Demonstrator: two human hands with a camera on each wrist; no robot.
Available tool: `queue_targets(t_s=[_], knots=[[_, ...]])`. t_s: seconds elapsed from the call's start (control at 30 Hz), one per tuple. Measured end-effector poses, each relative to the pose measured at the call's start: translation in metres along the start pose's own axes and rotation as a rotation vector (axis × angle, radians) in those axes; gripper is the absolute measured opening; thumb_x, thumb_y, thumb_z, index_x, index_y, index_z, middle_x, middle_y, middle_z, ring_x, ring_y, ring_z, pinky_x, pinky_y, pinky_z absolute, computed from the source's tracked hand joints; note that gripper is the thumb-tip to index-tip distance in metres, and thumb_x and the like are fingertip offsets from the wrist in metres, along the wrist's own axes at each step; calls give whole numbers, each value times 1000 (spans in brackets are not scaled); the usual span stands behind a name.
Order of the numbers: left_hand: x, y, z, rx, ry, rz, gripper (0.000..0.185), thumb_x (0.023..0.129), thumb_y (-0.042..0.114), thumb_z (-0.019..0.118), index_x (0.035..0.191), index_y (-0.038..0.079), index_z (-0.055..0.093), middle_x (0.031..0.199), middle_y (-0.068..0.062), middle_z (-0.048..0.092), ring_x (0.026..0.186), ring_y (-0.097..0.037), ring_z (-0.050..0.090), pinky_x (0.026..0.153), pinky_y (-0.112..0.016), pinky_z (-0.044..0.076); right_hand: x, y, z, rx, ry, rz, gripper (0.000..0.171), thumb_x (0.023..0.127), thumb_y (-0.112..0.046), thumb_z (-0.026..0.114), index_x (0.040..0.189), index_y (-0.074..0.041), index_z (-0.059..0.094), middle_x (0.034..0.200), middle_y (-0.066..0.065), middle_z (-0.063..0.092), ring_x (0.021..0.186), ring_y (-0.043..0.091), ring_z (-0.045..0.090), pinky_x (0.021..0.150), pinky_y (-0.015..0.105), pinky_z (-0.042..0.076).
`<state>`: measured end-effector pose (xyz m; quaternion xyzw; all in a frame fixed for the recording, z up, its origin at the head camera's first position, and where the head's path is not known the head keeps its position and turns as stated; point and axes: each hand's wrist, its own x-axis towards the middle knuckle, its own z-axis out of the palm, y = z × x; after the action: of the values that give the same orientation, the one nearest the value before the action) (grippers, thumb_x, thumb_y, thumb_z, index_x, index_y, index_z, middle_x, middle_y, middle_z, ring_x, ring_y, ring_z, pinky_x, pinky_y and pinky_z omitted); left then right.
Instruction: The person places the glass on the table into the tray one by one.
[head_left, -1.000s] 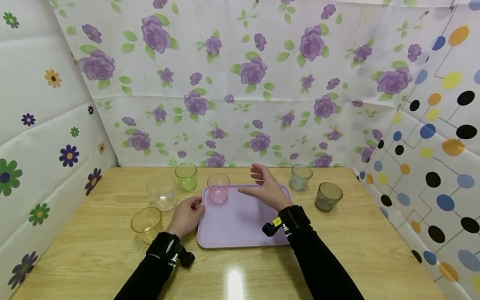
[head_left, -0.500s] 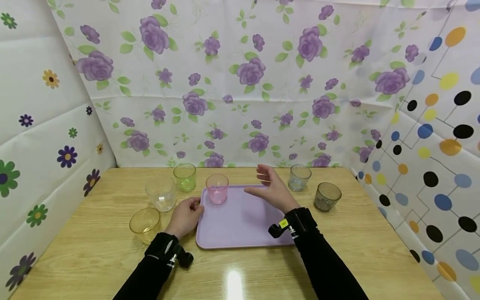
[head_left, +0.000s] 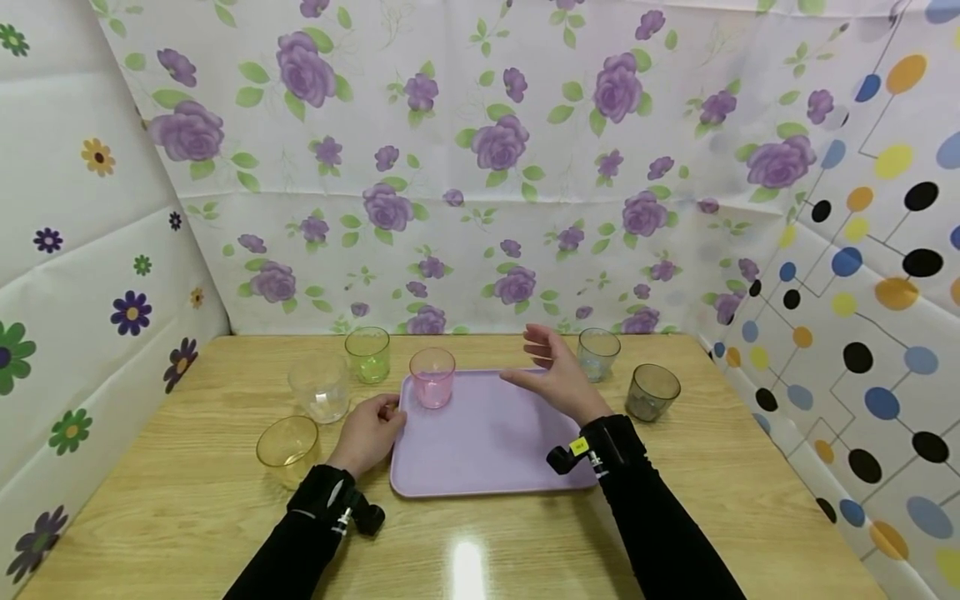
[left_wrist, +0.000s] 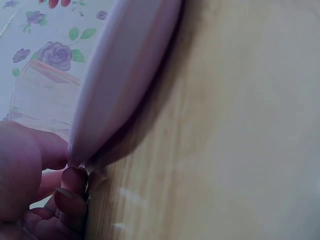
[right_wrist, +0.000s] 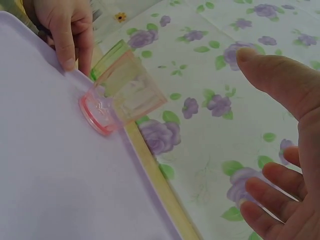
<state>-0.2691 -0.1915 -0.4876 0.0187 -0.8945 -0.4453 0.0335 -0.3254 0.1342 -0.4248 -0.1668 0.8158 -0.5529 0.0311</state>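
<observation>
A lilac tray (head_left: 480,450) lies on the wooden table. The left hand (head_left: 369,435) pinches the tray's left rim; in the left wrist view its thumb (left_wrist: 50,147) is on top and the fingertips are below the edge. Upright in the tray's back left corner stands a pink glass (head_left: 432,379), seen again as a clear pink tumbler (right_wrist: 125,95) in the right wrist view. Above the tray's right half hovers the right hand (head_left: 558,379), fingers spread and holding nothing. It is nearest to a bluish clear glass (head_left: 597,357), partly behind it in the head view.
Left of the tray stand a green glass (head_left: 368,356), a clear glass (head_left: 320,390) and a yellow glass (head_left: 288,454). To its right is a grey-brown glass (head_left: 652,393). A flowered cloth (head_left: 450,167) hangs behind the table.
The right hand has drifted right over the tray, away from the pink glass and toward the bluish glass. The left hand stays at the tray's rim, and the glasses have not moved.
</observation>
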Motion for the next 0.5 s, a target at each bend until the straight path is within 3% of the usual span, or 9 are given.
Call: queue_targets(t_s=[0.27,0.5], knots=[[0,1,0,-1,-1,14,41,106,13,64,141,-9,67,97,-12,67,84,-19,62,73,-29,49,-5,2,-12,18,8,-17,98,97,-42,86,172,-20,27,174,9,37,162,32,40,133,48,32],[0,0,0,1,-3,12,42,106,13,64,142,-8,67,98,-12,67,84,-19,62,73,-30,49,-13,-5,-22,51,29,-28,94,99,-35,85,172,-18,28,174,12,37,161,35,38,134,55,29]])
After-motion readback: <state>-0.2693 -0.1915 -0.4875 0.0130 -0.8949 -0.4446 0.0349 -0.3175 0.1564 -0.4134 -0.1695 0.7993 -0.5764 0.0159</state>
